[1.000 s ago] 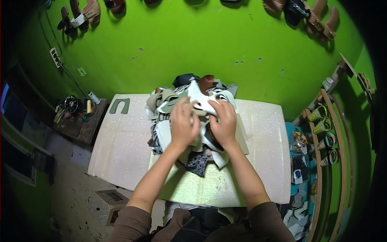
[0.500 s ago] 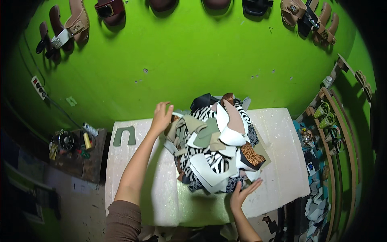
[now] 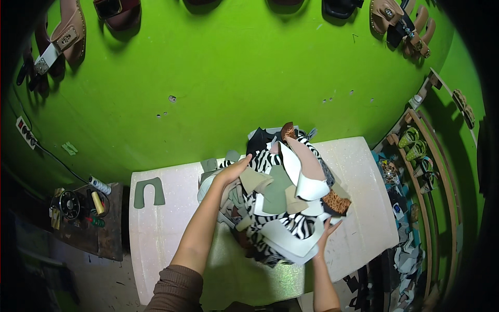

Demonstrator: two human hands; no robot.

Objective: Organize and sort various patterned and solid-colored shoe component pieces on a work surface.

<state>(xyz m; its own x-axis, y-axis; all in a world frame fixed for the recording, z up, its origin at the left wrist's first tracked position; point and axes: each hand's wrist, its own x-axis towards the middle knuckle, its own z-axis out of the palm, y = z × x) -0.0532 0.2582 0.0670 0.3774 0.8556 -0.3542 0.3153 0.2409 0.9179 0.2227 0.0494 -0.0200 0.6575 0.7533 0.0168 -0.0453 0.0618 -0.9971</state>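
Observation:
A heap of cut shoe-upper pieces [image 3: 281, 190] lies on the pale table [image 3: 358, 171], in zebra print, leopard print, white, green, beige and black. My left hand [image 3: 235, 171] rests against the heap's upper left part, its fingers stretched out over the pieces. At the lower right edge my right hand [image 3: 323, 238] presses on the heap, thumb and fingers apart and partly hidden by pieces. Neither hand is closed on a single piece. A lone green U-shaped piece [image 3: 140, 192] lies flat near the table's left end.
Sandals [image 3: 70, 39] hang on the green wall [image 3: 234, 78]. At left, a dark stand [image 3: 93, 234] holds spools and small tools, below a power strip [image 3: 26, 132]. A wooden rack [image 3: 423, 197] with green sandals [image 3: 415, 145] stands at right, beside scattered scraps [image 3: 408, 260].
My left hand has moved right and down onto the heap, and my right hand has shifted slightly right. The heap has turned and moved a little to the right; pieces at its left show more.

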